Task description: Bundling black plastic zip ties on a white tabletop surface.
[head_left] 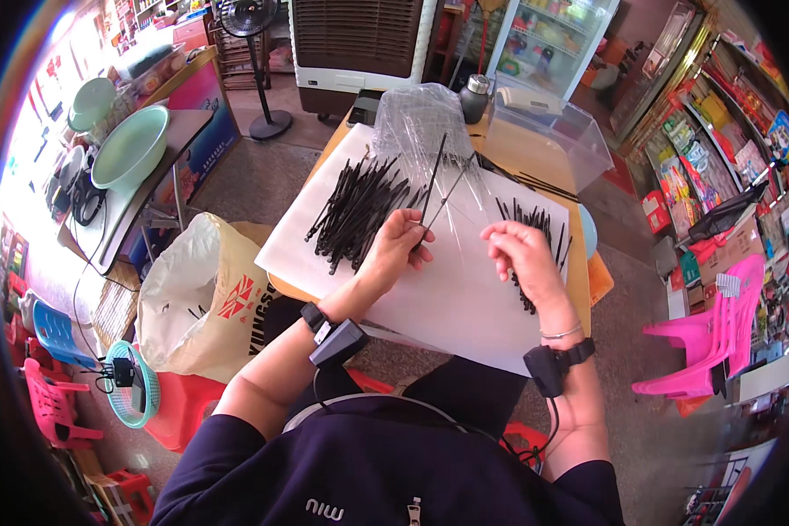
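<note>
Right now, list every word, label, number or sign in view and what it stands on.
Pale sack: red emblem and dark lettering, not copied out here.
Dark top: pale chest lettering, likewise not copied.
Packages on the right-hand shelves: print too small to read.
Black strips: no lettering visible.

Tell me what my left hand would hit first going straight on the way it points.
Your left hand points away and to the right, so it would probably meet the clear plastic first. The black strips it holds overlap that plastic in view, but depth is unclear.
</note>
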Demonstrator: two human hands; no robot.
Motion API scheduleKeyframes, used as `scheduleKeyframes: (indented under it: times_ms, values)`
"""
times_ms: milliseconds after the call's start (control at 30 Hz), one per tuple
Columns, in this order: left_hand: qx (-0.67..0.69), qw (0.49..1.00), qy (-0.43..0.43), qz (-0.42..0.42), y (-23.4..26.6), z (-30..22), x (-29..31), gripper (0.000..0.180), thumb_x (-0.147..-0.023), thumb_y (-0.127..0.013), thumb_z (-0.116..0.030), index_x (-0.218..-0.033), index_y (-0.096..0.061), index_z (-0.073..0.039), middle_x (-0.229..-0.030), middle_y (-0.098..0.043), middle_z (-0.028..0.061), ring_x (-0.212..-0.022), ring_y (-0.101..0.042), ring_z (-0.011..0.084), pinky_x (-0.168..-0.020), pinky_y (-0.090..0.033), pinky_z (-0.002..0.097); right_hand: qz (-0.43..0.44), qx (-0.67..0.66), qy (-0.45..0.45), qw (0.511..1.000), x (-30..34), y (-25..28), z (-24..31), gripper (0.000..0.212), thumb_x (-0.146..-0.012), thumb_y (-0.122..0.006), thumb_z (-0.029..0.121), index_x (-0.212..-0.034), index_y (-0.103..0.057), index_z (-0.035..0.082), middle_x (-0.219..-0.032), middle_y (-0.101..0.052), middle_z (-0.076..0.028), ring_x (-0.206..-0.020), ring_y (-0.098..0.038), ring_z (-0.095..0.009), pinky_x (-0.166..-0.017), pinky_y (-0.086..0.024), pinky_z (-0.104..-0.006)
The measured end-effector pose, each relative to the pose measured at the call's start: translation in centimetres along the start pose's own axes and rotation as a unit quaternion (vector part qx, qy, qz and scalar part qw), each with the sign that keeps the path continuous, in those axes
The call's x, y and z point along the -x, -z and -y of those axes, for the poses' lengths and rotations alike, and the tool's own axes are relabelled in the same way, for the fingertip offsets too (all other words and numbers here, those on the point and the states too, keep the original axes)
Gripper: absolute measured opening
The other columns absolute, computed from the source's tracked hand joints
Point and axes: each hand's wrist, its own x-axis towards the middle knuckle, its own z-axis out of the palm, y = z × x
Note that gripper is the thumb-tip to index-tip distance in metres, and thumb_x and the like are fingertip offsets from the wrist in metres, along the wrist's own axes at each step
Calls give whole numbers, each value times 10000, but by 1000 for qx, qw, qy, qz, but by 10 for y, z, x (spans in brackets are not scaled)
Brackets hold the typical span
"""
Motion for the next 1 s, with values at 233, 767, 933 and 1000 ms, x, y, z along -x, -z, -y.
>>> scheduleKeyframes:
  times_ms: [233,767,933,1000]
  values:
    - [-24,999,20,43,9,3,0,308,-937,-445,-33,-1235,-392,25,-968,-579,100,-744,-599,143,-627,-490,247,6,-169,78,983,-13,12,26,178,-906,-533,118,-985,-615,-18,-785,-601,-41,-639,-594,-110,-566,-520,-268]
    - [85,992,59,71,9,0,2,209,-880,-498,60,-1083,-484,13,-959,-576,96,-890,-644,217,-800,-542,313,-107,30,127,986,-77,-17,-55,112,-917,-538,98,-929,-600,6,-786,-610,-30,-660,-592,-92,-555,-514,-238]
    - [85,994,39,64,5,-1,5,168,-888,-507,49,-1041,-498,-18,-931,-566,81,-893,-656,228,-794,-551,320,-92,-176,80,977,-64,-18,-60,107,-917,-539,100,-947,-580,6,-809,-614,-44,-677,-601,-117,-635,-534,-272]
    - [76,994,38,62,4,-3,2,171,-889,-508,48,-1044,-500,-22,-931,-570,81,-889,-659,228,-787,-554,316,-83,-245,87,962,-66,-14,-57,87,-909,-538,88,-940,-579,18,-799,-618,-46,-682,-602,-118,-646,-528,-276]
